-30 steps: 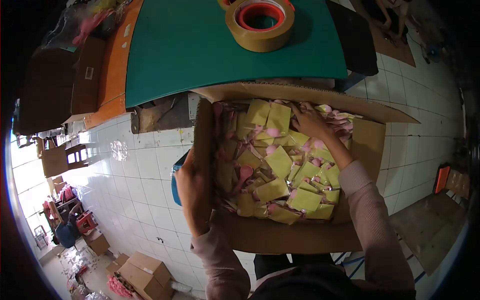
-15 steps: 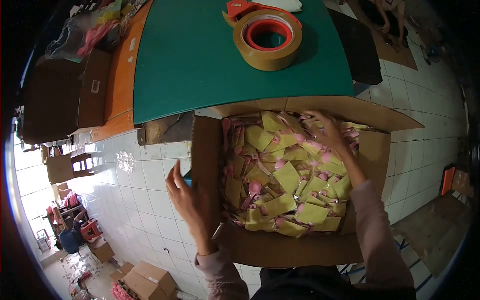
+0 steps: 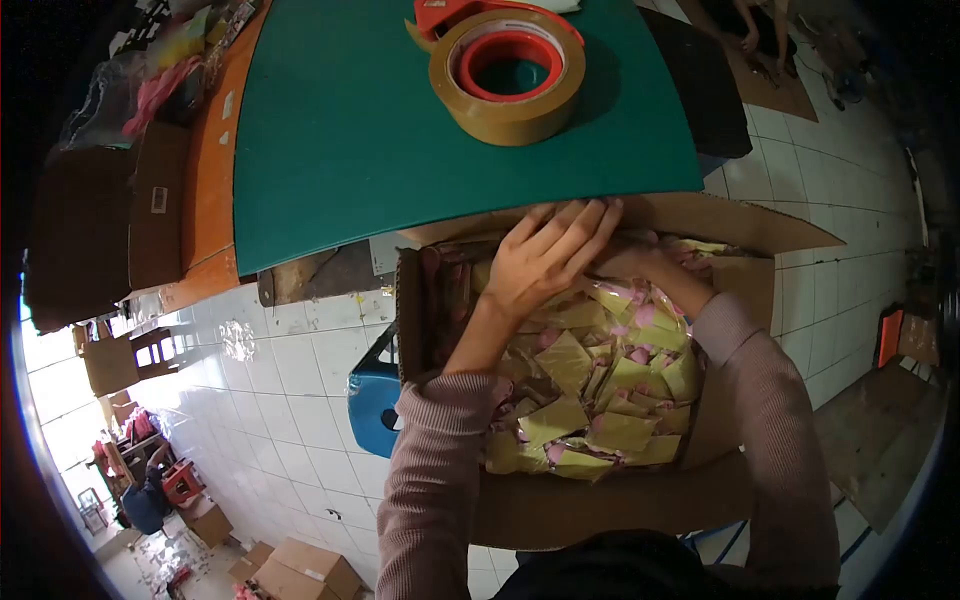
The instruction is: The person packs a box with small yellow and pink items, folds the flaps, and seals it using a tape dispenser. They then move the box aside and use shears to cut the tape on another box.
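Observation:
An open cardboard box holds many clear packets with yellow cards and pink pieces, some shaped like small spoons. My left hand reaches to the far side of the box. Its fingers are close together and curled, with the tips against the far flap; the thumb and whatever is under the palm are hidden. Beside it, my right hand is low among the packets at the far side. Its fingers are covered by my left hand. Shiny clear plastic lies over the packets near it.
A tape dispenser with brown tape lies on the green tabletop beyond the box. A blue plastic stool stands left of the box. Further off are an open carton, more cartons and another person.
My left hand has come from outside the box's left side to its far flap. My right hand has moved slightly and its fingers are now hidden. The view has shifted, showing more blue stool.

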Action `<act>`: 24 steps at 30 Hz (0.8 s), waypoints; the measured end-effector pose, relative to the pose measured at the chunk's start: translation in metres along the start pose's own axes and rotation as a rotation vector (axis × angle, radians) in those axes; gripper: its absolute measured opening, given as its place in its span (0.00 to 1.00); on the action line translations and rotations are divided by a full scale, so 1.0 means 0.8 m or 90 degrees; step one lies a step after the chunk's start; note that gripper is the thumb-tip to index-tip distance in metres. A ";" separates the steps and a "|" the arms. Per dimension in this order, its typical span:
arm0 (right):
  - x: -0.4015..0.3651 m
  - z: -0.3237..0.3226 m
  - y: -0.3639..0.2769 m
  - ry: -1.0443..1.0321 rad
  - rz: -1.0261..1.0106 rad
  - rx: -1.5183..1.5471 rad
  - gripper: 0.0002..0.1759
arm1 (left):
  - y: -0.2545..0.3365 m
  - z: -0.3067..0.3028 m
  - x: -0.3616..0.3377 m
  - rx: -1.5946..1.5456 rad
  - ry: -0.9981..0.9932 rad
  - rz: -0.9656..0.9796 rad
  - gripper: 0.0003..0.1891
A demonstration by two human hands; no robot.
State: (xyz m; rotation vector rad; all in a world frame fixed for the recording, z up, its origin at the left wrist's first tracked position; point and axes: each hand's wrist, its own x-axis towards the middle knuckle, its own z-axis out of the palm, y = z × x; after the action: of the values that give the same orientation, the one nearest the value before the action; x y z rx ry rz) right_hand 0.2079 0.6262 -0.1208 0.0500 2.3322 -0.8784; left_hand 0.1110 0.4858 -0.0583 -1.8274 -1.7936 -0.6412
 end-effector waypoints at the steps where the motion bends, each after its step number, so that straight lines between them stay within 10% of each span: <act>1: 0.008 0.009 0.017 0.000 -0.001 -0.001 0.28 | -0.006 0.009 -0.010 0.002 0.000 0.000 0.14; 5: 0.027 0.046 0.060 0.176 -0.182 0.009 0.29 | -0.020 0.024 -0.042 0.021 -0.079 -0.029 0.10; 7: 0.033 0.048 0.066 0.183 -0.265 -0.018 0.29 | -0.018 0.031 -0.047 0.127 0.088 -0.171 0.14; 14: 0.030 0.045 0.057 0.072 -0.069 -0.036 0.26 | -0.027 0.032 -0.067 0.191 0.142 -0.321 0.34; 20: 0.047 0.026 0.052 -0.054 -0.041 0.003 0.23 | -0.016 0.044 -0.048 0.105 0.199 -0.466 0.32; 22: 0.067 0.036 0.062 0.286 -0.392 -0.059 0.25 | -0.015 0.032 -0.052 0.103 0.180 -0.456 0.30; 24: 0.078 0.025 0.053 0.156 -0.322 0.001 0.25 | -0.010 0.026 -0.061 0.097 0.151 -0.444 0.29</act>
State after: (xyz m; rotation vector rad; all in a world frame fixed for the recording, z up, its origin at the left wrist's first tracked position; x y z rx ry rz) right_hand 0.1797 0.6360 -0.1924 -0.4752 2.6223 -1.1694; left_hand 0.1017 0.4622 -0.1052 -0.9504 -2.2266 -0.8911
